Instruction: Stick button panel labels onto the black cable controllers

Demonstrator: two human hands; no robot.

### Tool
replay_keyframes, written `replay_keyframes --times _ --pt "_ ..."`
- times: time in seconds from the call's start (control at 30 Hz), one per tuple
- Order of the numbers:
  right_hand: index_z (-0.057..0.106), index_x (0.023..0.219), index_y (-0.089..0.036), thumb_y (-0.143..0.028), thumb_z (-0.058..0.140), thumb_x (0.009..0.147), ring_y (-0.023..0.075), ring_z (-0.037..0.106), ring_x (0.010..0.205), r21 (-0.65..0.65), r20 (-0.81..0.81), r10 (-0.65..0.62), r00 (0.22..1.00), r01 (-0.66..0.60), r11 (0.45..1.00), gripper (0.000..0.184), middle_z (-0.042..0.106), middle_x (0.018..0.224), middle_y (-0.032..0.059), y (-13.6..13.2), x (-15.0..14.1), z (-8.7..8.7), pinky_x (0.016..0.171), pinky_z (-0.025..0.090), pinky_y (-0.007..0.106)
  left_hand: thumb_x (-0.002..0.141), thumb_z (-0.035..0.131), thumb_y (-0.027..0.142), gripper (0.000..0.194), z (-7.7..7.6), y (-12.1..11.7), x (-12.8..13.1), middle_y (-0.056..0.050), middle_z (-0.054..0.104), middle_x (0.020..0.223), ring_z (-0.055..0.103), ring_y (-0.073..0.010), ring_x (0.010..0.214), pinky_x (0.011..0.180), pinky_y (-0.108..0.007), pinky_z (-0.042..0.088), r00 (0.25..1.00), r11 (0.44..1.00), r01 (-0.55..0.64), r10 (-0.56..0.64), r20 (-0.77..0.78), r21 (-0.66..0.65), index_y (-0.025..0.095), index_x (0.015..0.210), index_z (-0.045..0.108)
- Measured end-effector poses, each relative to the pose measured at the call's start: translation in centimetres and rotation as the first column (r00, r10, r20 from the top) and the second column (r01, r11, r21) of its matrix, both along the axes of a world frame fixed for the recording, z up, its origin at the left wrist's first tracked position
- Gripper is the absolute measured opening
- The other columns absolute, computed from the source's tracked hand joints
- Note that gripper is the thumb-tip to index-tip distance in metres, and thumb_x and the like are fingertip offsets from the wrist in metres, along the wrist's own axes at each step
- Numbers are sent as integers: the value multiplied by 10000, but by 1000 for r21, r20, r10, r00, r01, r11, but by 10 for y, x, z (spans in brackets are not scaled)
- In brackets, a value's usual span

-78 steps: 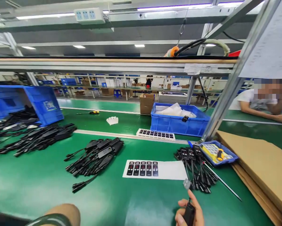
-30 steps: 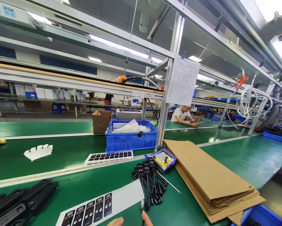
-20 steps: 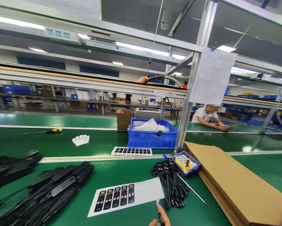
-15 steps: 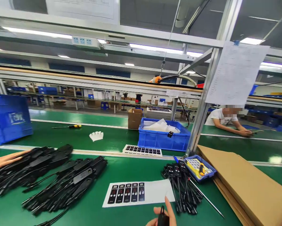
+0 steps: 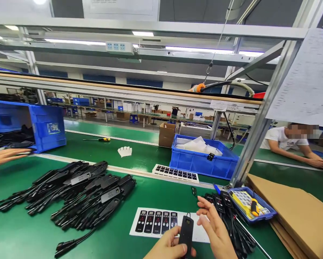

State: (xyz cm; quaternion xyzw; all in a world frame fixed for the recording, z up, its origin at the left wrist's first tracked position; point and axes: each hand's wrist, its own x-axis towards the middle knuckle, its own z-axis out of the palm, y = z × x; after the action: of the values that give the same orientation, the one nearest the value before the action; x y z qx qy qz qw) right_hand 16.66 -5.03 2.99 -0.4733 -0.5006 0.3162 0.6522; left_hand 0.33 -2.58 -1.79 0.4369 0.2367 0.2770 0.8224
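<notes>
My left hand (image 5: 170, 246) is wrapped around a black wired controller (image 5: 187, 230), a flat oblong body with a small window near its upper end. To its right, my right hand (image 5: 215, 228) is raised with its fingers curved and partly spread. A small black label (image 5: 194, 191) appears at its index fingertip. Beneath the hands lies a white label sheet (image 5: 134, 232) with several black button-panel labels on its left part and bare backing on its right. Controllers with button labels on them lie in a bunch (image 5: 221, 207) beside my right hand, partly hidden by it.
Black controllers with cables lie in piles (image 5: 96, 201) at left. A co-worker's hand (image 5: 9, 155) is near the tipped blue crate (image 5: 49, 127). A second label sheet (image 5: 174, 173), blue bin (image 5: 204, 163), small tray (image 5: 251, 205), glove (image 5: 124, 151), screwdriver (image 5: 104, 139) and cardboard (image 5: 299, 205) surround.
The view has swung right and back left. Both my hands now show, the controller in the left and the right apart from it. The co-worker's hand has drawn away from the left pile, which has grown.
</notes>
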Motion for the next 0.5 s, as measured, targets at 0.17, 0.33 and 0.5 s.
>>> replay_keyframes --times 0.17,0.33,0.5 --pt "619 972 -207 -444 649 785 156 551 720 -38 -109 30 994 -34 999 303 601 882 32 21 11 -4 667 470 272 566 833 339 629 1 8 3 -60 699 839 670 -143 640 623 -223 446 998 987 -45 39 -42 -154 168 1060 482" --pt "559 823 -207 -428 669 781 101 458 566 -49 -373 83 924 -109 993 250 493 640 -50 25 11 -21 560 406 222 543 819 175 634 0 15 1 -70 691 926 677 -161 727 662 -244 483 999 970 -52 51 -11 -236 162 1093 505" --pt "578 803 -213 -408 741 708 113 486 564 -120 -515 44 856 -123 985 272 503 645 -43 19 15 -27 514 411 226 551 800 170 694 -2 12 -1 -70 684 943 666 -150 700 631 -241 471 999 971 -34 41 26 -237 178 1173 492"
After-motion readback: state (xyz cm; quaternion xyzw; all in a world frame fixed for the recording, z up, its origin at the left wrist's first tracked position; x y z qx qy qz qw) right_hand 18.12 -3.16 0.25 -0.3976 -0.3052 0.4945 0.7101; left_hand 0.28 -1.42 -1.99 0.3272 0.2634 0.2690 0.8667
